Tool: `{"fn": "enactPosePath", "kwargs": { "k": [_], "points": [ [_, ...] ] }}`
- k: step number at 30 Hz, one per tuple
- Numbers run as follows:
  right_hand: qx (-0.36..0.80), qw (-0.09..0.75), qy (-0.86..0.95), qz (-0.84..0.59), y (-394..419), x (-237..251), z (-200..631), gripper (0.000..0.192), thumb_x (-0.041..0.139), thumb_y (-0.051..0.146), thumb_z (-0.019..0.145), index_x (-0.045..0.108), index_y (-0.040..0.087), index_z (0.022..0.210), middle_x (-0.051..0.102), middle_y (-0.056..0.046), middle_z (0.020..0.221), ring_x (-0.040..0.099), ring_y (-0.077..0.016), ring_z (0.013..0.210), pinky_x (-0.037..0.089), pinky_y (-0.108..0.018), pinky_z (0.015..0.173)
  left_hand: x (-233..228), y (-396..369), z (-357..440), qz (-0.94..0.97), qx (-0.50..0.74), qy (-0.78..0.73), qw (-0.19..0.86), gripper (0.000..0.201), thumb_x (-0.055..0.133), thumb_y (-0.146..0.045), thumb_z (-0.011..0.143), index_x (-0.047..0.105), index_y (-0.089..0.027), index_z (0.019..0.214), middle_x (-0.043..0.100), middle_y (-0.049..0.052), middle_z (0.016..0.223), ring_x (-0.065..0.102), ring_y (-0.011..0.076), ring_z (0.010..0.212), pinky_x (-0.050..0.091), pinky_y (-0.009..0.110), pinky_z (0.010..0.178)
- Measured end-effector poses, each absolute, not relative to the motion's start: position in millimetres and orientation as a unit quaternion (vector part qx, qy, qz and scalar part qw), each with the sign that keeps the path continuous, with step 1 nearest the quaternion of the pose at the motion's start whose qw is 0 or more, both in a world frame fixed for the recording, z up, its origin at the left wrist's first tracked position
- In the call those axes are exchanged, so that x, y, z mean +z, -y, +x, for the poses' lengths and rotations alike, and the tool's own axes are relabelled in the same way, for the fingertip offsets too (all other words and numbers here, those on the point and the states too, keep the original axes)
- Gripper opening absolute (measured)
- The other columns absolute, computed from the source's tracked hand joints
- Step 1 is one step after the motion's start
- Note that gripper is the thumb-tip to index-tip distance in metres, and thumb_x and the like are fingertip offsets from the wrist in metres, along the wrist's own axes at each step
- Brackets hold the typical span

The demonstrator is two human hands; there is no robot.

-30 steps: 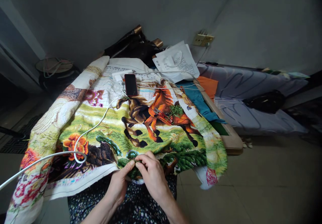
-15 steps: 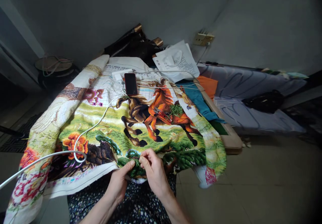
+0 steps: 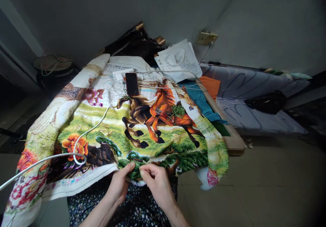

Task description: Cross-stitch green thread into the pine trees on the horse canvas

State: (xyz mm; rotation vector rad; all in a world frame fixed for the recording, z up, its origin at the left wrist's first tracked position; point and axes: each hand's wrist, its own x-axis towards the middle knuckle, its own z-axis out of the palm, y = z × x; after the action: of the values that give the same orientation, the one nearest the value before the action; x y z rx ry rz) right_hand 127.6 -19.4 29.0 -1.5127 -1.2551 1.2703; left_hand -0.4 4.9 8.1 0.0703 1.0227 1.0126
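Observation:
A large cross-stitch cloth with horses, flowers and greenery spreads in front of me, its sides rolled up and its near edge over my lap. My left hand grips that near edge, thumb on top of the dark green stitching and fingers hidden underneath. Just to its right, my right hand is closed in a pinch close above the stitches; whatever is between the fingertips is too small to make out. Farther up the cloth lie a bundle of green thread and small red-handled snips.
A phone rests on the cloth's upper part beside a white power strip. A white cable loops across the left side. Behind are a white paper bag and teal fabric; a grey sofa stands right.
My right hand has moved slightly down and turned, its pinch now lower and nearer the cloth's edge. The left hand keeps its hold in nearly the same place.

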Motion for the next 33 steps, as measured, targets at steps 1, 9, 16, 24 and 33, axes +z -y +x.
{"fn": "enactPosePath", "kwargs": {
  "k": [1, 9, 16, 24, 33],
  "points": [
    [0.498, 0.385, 0.497, -0.598, 20, 28, 127, 0.025, 0.051, 0.029, 0.081, 0.065, 0.009, 0.078, 0.055, -0.005, 0.067, 0.043, -0.011, 0.059, 0.034, -0.021, 0.053, 8, -5, 0, 0.031, 0.463, -0.467, 0.752, 0.032, 0.084, -0.022, 0.051, 0.069, -0.006, 0.075, 0.066, 0.008, 0.082, 0.059, 0.0168, 0.076, 0.047, 0.03, 0.079],
    [0.484, 0.379, 0.508, -0.603, 20, 27, 127, 0.025, 0.05, 0.028, 0.082, 0.066, 0.009, 0.077, 0.054, -0.005, 0.065, 0.042, -0.0111, 0.059, 0.033, -0.021, 0.053, 6, -5, -1, 0.037, 0.462, -0.473, 0.749, 0.029, 0.083, -0.022, 0.053, 0.069, -0.006, 0.073, 0.065, 0.008, 0.079, 0.059, 0.016, 0.075, 0.047, 0.029, 0.079],
    [0.457, 0.375, 0.522, -0.615, 16, 25, 124, 0.024, 0.048, 0.027, 0.081, 0.061, 0.01, 0.069, 0.052, -0.004, 0.061, 0.042, -0.0104, 0.056, 0.033, -0.02, 0.05, 6, -4, -1, 0.029, 0.467, -0.475, 0.745, 0.03, 0.084, -0.02, 0.052, 0.07, -0.006, 0.074, 0.066, 0.008, 0.081, 0.059, 0.0165, 0.078, 0.047, 0.03, 0.083],
    [0.522, 0.409, 0.447, -0.601, 22, 18, 116, 0.021, 0.052, 0.03, 0.08, 0.06, 0.01, 0.079, 0.056, -0.004, 0.065, 0.052, -0.0125, 0.055, 0.042, -0.023, 0.052, 10, -7, 0, 0.059, 0.463, -0.494, 0.734, 0.033, 0.085, -0.025, 0.049, 0.069, -0.006, 0.072, 0.063, 0.007, 0.076, 0.056, 0.0159, 0.072, 0.045, 0.027, 0.07],
    [0.434, 0.436, 0.495, -0.613, 26, 6, 113, 0.016, 0.053, 0.023, 0.082, 0.064, 0.013, 0.076, 0.059, -0.004, 0.069, 0.054, -0.013, 0.065, 0.042, -0.022, 0.061, 10, -9, 0, 0.031, 0.461, -0.508, 0.727, 0.035, 0.086, -0.023, 0.044, 0.069, -0.006, 0.07, 0.063, 0.006, 0.075, 0.055, 0.0143, 0.076, 0.044, 0.026, 0.077]
  ]
}}
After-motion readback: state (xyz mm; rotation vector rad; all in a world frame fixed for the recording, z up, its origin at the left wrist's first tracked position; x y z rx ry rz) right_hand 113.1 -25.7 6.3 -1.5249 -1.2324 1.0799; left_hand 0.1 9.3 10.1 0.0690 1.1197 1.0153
